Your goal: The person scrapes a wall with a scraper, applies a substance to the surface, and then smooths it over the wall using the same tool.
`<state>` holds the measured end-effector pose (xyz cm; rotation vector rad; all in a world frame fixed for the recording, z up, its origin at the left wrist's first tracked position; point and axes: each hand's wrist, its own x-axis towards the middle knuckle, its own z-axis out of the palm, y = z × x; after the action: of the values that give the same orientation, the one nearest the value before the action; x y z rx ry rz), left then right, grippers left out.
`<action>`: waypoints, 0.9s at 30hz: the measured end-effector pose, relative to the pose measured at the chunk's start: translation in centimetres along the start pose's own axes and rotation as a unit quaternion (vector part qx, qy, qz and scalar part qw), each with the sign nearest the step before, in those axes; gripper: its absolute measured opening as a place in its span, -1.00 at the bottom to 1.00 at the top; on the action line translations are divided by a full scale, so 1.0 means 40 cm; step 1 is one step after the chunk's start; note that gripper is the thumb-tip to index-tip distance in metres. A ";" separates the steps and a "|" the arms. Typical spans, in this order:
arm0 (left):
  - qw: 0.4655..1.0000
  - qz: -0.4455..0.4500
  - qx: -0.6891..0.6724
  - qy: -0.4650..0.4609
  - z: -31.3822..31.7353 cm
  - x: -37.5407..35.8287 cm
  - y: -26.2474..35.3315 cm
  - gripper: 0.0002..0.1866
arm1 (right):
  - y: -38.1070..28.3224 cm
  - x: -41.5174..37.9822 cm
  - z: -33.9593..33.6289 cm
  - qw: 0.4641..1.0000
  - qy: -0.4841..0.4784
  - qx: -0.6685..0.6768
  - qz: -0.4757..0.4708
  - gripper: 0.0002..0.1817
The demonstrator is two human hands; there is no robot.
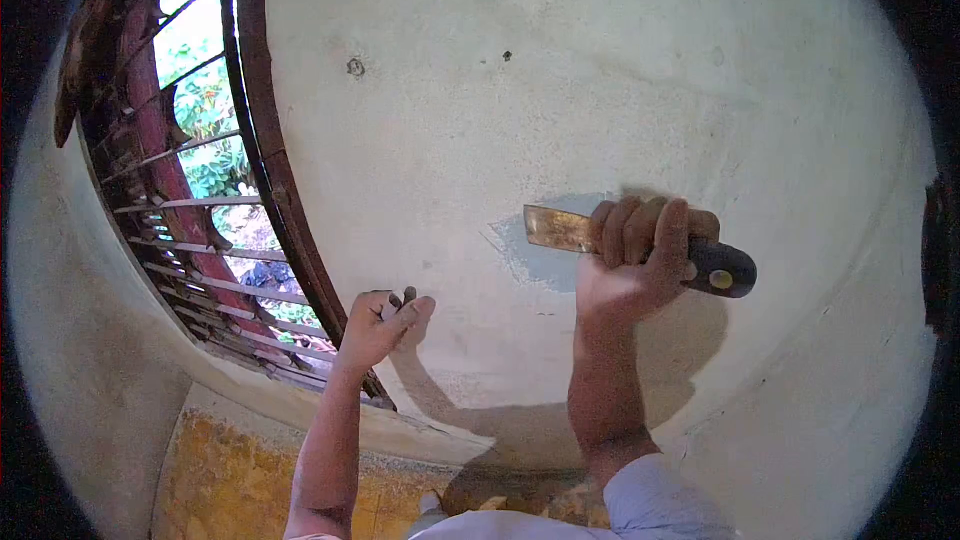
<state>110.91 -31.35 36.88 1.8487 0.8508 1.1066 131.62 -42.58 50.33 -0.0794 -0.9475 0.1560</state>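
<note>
My right hand (645, 240) is wrapped round a scraper (725, 270), its black handle with a yellowish dot sticking out on the right. The scraper's broad, brown-stained blade points left, over a bluish-grey patch (545, 265) on the pale wall (450, 160). Part of that patch is hidden behind my hand and the blade. Lower and to the left, my left hand (382, 328) is held up near the window frame with its fingers curled in. Small dark shapes show at those fingertips, and I cannot tell what they are.
A dark-framed window (285, 190) with slats and bars stands on the left, with greenery outside. Two small marks, one a dark hole (507, 56), are higher on the wall. Below lies a worn yellow floor (225, 470). My shadow falls across the lower wall.
</note>
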 end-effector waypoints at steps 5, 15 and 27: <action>1.000 0.014 -0.017 0.002 0.002 0.013 -0.028 -0.66 | -0.074 -0.007 -0.009 0.988 0.011 0.095 -0.122 -0.75; 1.000 0.022 0.009 -0.014 -0.005 0.008 -0.009 -0.76 | -0.039 -0.025 -0.036 0.990 0.050 0.118 -0.060 -0.71; 0.999 -0.006 0.026 -0.025 0.002 0.000 0.001 -0.75 | -0.007 -0.032 0.014 0.994 0.005 -0.053 -0.093 -0.75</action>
<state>110.99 -31.39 36.88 1.9040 0.8688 1.0365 130.47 -43.08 49.67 -0.0884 -0.9469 -0.0672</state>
